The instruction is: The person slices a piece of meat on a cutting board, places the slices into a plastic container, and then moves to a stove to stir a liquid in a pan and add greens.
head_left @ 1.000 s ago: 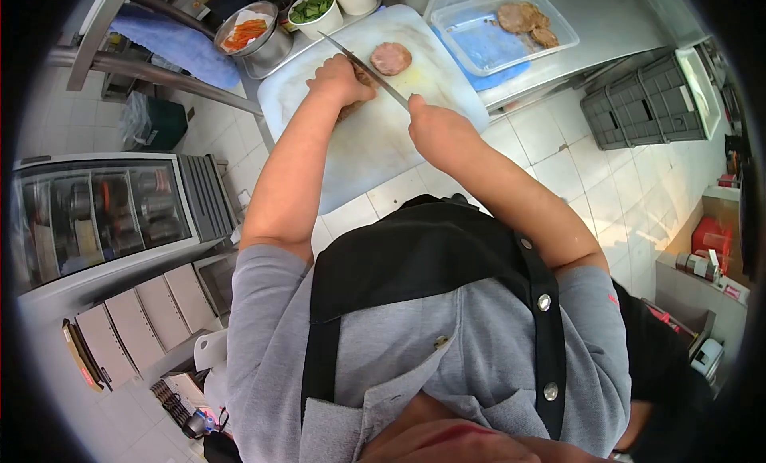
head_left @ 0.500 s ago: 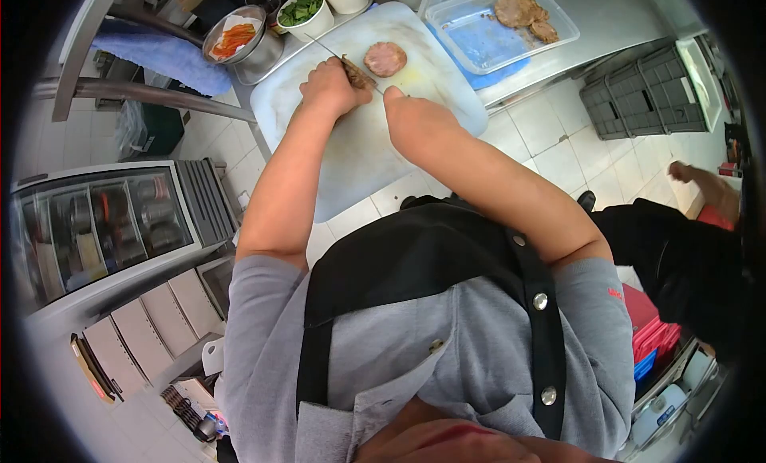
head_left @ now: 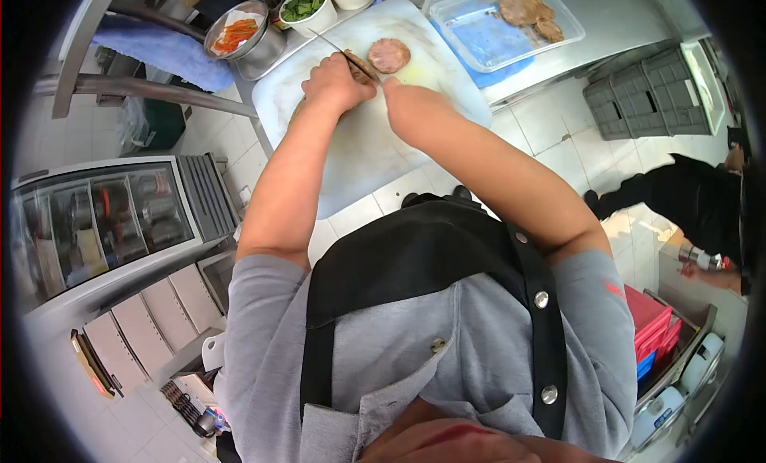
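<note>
My left hand (head_left: 333, 84) is closed over a brownish piece of meat (head_left: 361, 66) on the white cutting board (head_left: 375, 160), hiding much of it. My right hand (head_left: 411, 104) grips a knife (head_left: 329, 43); its handle is hidden in the fist. The blade runs across the meat, close to my left fingers, with its tip pointing to the far left. Just beyond the blade lies a round pinkish slice of meat (head_left: 388, 56), flat on the board and touched by neither hand.
A clear plastic container (head_left: 487, 64) with meat slices (head_left: 523, 10) stands right of the board. Behind left are a metal bowl of orange strips (head_left: 237, 36) and a white tub of green leaves (head_left: 305, 6). Another person (head_left: 694, 192) in black is at right.
My hands stay at the meat with the knife; the blade now shows in a slightly different position against it. The other person at right has moved and now has a hand near a metallic object.
</note>
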A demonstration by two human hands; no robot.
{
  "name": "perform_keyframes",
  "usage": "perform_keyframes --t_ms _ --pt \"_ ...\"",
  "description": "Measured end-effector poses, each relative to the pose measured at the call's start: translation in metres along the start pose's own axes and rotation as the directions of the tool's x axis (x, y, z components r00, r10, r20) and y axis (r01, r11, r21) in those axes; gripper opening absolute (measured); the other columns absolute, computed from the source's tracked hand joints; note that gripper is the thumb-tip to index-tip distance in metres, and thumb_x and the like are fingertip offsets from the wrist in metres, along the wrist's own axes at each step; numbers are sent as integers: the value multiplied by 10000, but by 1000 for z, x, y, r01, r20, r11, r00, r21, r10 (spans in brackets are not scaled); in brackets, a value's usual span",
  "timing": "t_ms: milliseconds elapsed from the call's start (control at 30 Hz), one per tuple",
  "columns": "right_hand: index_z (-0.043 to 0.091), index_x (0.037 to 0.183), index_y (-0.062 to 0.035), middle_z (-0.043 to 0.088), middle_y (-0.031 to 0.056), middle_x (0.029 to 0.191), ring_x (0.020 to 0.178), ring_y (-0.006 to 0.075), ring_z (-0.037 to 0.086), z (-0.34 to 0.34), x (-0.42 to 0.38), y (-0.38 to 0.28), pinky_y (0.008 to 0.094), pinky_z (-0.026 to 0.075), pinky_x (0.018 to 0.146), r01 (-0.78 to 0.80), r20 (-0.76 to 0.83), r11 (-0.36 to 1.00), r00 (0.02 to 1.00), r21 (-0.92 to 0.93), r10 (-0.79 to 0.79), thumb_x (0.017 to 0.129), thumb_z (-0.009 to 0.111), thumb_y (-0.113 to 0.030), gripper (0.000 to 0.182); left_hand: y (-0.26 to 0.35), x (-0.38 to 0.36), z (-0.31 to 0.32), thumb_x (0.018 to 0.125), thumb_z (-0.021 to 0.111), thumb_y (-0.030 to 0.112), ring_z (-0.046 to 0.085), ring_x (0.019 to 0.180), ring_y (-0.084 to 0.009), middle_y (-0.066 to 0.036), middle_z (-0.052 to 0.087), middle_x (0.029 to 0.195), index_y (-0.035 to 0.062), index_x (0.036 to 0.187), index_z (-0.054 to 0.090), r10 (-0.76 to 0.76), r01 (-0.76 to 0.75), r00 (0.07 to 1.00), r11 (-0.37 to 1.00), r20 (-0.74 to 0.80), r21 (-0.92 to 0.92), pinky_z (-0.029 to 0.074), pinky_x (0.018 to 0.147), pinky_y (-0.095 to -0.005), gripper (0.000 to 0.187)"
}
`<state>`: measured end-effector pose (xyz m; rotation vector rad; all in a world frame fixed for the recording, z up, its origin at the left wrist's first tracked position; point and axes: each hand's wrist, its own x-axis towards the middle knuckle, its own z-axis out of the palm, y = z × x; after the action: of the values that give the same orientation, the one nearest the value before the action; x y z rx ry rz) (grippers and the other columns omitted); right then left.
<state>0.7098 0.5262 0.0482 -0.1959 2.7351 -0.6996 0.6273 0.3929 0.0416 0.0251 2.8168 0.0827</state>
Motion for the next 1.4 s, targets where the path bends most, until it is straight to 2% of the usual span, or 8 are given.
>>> perform_keyframes --t_ms 233,367,633,733,833,1033,1333,1400 --pt "485 974 9 652 224 843 811 376 652 2 -36 14 475 507 692 6 30 1000 1000 -23 -5 864 422 -27 132 -6 5 7 596 752 443 533 1161 -293 -138 559 1230 40 1172 523 44 -45 998 998 -38 -34 447 941 -413 739" --pt "503 1023 15 664 211 958 891 335 664 2 0 6 428 522 756 7 33 999 999 -33 -6 868 475 -43 169 -8 11 8 602 770 436 505 1186 -283 -115 547 1235 65 1229 505 39 -39 999 997 -2 -59 387 989 -450 775" --pt "490 1018 6 655 227 915 862 369 650 16 -4 17 459 512 734 17 -2 1000 1000 -10 -17 871 426 -41 167 -8 12 5 598 762 428 516 1179 -280 -111 548 1240 69 1230 497 27 -26 999 998 23 -61 428 960 -439 773" --pt "489 1013 6 654 231 910 863 377 648 6 -38 21 467 510 738 -58 98 998 994 -6 58 873 426 -44 162 -6 12 4 597 758 426 520 1174 -282 -111 549 1239 69 1229 497 41 -38 998 998 47 -55 435 953 -440 772" --pt "505 1025 9 663 224 935 900 338 664 5 -32 20 423 526 762 -43 111 998 993 -53 49 863 481 -44 172 -10 14 6 586 757 439 546 1147 -286 -132 568 1215 46 1171 520 57 -56 998 997 15 -50 455 930 -418 744" --pt "508 1011 1 663 220 944 904 340 664 26 31 15 431 525 760 9 8 998 1000 -56 -9 865 474 -37 155 -6 13 8 571 759 448 560 1131 -285 -134 578 1201 51 1144 534 42 -42 999 998 -12 -41 466 921 -397 732" --pt "499 1025 -2 652 238 963 925 352 653 26 -20 35 448 515 763 -90 149 995 984 -41 95 874 462 -40 160 -7 15 5 565 762 456 559 1132 -276 -126 582 1191 56 1154 532 30 -29 999 998 19 -52 466 919 -388 748" --pt "495 1034 -1 651 238 970 931 352 651 30 -6 31 451 512 771 -66 93 997 993 -41 70 874 459 -37 167 -6 13 5 565 763 453 555 1138 -275 -122 579 1193 55 1163 529 38 -37 999 998 27 -53 463 923 -389 755"
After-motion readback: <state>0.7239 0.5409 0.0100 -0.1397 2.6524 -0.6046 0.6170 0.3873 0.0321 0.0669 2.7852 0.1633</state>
